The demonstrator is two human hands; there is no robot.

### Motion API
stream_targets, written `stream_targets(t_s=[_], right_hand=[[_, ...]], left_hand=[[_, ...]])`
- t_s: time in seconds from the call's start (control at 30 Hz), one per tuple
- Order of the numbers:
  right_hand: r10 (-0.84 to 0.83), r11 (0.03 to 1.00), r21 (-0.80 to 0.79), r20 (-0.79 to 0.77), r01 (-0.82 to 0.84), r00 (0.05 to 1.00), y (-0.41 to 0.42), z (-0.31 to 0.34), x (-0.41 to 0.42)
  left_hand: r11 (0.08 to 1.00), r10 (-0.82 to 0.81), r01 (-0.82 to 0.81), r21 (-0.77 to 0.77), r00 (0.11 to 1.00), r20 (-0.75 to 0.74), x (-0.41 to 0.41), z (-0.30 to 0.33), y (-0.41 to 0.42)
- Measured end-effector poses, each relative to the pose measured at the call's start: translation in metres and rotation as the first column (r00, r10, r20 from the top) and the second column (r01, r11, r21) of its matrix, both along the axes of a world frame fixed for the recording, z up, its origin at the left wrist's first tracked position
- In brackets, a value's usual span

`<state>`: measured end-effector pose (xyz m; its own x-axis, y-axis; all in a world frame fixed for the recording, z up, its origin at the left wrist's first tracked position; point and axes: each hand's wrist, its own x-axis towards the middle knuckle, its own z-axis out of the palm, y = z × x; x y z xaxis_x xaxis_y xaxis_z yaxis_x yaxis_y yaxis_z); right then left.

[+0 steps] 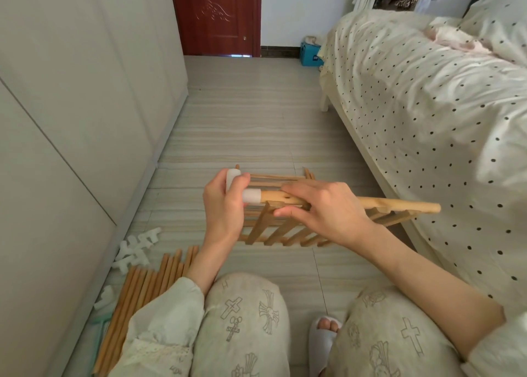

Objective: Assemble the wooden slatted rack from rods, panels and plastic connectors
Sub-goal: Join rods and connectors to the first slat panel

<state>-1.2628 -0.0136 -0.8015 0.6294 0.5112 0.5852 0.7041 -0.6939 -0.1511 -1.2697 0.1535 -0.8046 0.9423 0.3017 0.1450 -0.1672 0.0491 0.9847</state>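
Observation:
I hold a wooden slatted panel [288, 231] above the floor in front of my knees. Its near rail [399, 204] runs left to right, with slats hanging down from it. A white plastic connector [251, 196] sits on the rail's left end. My left hand [225, 205] grips this connector, its fingers wrapped round the white piece. My right hand [325, 209] grips the rail just right of the connector, thumb below and fingers over the top. More slatted wood [273, 178] shows behind the hands.
A bundle of wooden rods [142, 294] lies on the floor at the lower left beside the wardrobe [71, 120]. Several white connectors [137, 252] are scattered near them. A bed with a dotted cover [427, 105] fills the right side. Tiled floor [245, 114] stretches ahead to a red door [216, 14].

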Motion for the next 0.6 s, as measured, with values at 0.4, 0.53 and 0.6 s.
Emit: stream_targets(t_s=[0.4,0.53,0.6], right_hand=[[-0.057,0.985,-0.157,0.075,0.068,0.996,0.01,-0.002,0.0],[-0.078,0.985,-0.147,0.062,0.086,0.995,0.003,-0.003,-0.001],[-0.125,0.971,-0.215,-0.067,0.108,0.99,-0.001,-0.001,-0.002]], left_hand=[[0.996,0.054,-0.073,-0.053,0.952,-0.302,0.013,-0.004,0.005],[0.995,-0.102,0.097,-0.037,0.97,-0.219,0.012,-0.004,0.008],[0.987,-0.158,0.158,-0.013,0.974,-0.162,0.01,-0.006,0.01]])
